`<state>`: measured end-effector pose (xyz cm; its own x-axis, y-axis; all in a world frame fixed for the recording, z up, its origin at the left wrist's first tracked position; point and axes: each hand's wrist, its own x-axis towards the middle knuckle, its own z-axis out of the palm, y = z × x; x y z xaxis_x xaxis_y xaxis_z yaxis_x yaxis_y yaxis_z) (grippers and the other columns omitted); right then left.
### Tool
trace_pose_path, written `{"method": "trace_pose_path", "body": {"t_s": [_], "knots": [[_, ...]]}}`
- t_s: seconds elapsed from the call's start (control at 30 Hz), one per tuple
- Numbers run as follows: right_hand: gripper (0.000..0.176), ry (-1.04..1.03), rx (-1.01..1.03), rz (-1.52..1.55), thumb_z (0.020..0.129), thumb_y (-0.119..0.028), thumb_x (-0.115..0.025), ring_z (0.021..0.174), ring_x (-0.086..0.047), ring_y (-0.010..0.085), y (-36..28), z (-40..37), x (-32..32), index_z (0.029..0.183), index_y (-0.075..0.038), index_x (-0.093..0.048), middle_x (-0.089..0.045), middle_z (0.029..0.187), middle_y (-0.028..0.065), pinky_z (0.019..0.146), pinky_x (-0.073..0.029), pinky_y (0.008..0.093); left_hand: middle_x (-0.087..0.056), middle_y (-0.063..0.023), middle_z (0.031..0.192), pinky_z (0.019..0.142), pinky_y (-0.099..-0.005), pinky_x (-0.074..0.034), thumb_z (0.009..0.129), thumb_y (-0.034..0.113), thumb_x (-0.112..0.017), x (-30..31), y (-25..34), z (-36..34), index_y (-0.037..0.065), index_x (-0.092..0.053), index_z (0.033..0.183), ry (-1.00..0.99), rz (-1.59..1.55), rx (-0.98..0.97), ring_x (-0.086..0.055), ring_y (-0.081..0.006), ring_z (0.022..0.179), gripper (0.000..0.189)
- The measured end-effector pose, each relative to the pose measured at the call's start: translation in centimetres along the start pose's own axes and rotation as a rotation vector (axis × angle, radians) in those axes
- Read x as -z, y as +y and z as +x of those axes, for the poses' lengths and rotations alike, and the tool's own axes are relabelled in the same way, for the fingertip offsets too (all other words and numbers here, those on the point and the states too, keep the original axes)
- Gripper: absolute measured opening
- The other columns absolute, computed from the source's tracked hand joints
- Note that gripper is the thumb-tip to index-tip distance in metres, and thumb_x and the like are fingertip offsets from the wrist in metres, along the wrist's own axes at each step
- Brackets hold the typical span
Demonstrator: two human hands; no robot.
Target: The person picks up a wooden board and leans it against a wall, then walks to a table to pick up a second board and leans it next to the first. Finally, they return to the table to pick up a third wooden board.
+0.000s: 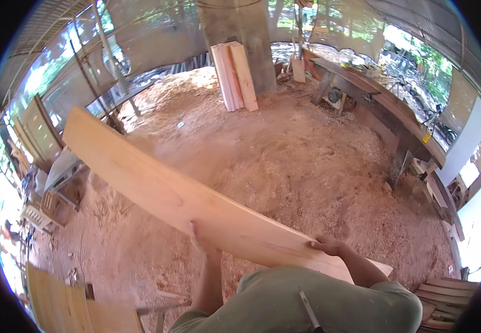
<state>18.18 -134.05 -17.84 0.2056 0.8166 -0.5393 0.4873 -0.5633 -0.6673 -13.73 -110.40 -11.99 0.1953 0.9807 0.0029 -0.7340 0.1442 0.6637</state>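
Long wooden board [146,183] lies slantwise across the front of the person's green shirt [329,299], off the floor, its far end raised toward the upper left. Left hand [206,242]: grip closed on the board's lower edge, thumb on the broad face; remaining fingers hidden. Right hand [329,246]: grip holding the upper edge near the board's right end, fingertips on the face; thumb position cannot be told. Wooden panels [57,299] sit at lower left, curved slats [446,299] at lower right. Beyond the board, wood shavings cover the floor [307,161]. Farther right stands a long wooden surface [382,94]. At the back, several planks [235,77] stand upright against a wide pillar [246,33], beside a pale heap of shavings [179,89].
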Motion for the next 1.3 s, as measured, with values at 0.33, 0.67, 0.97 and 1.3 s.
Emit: {"method": "trace_pose_path", "body": {"t_s": [0.33,0.67,0.97,1.3], "knots": [[0.071,0.180,-0.023,0.221,0.082,-0.064,-0.056,0.101,-0.060,0.0251,2.0,14.6,14.5,0.115,-0.002,-0.060,-0.064,0.104,0.0168,0.085,-0.045,0.0388,-0.055,-0.0095,0.117,0.091,-0.0416,-0.047,0.095,0.056,-0.038,-10.7,-15.3,22.1,0.008,-0.043,0.131,0.010,0.167,0.087,-0.055,-0.0255,0.108,0.060],[0.071,0.128,-0.049,0.094,0.082,-0.064,-0.056,0.104,-0.060,0.0324,1.6,29.8,31.2,0.115,-0.001,-0.061,-0.064,0.109,0.0219,0.089,-0.044,0.0404,-0.059,-0.0099,0.105,0.083,-0.0399,-0.051,0.098,0.045,-0.041,-17.4,-25.2,38.2,0.004,-0.048,0.122,0.030,0.041,0.174,-0.059,-0.0248,0.096,0.048],[0.070,0.179,-0.080,-0.088,0.082,-0.066,-0.054,0.096,-0.059,0.0275,0.1,48.1,43.8,0.109,-0.001,-0.062,-0.064,0.100,0.0169,0.082,-0.045,0.0392,-0.053,-0.0102,0.124,0.097,-0.0427,-0.043,0.097,0.051,-0.038,-19.4,-36.1,58.8,0.007,-0.042,0.133,0.030,-0.030,0.232,-0.052,-0.0272,0.114,0.056],[0.058,-0.002,-0.049,0.143,0.082,-0.053,-0.063,0.090,-0.060,0.0250,-8.3,62.1,59.4,0.111,-0.003,-0.064,-0.065,0.094,0.0131,0.080,-0.046,0.0367,-0.051,-0.0102,0.127,0.101,-0.0432,-0.039,0.097,0.050,-0.040,-30.9,-38.1,77.3,0.007,-0.039,0.136,-0.037,-0.070,0.291,-0.049,-0.0272,0.118,0.058]]}}
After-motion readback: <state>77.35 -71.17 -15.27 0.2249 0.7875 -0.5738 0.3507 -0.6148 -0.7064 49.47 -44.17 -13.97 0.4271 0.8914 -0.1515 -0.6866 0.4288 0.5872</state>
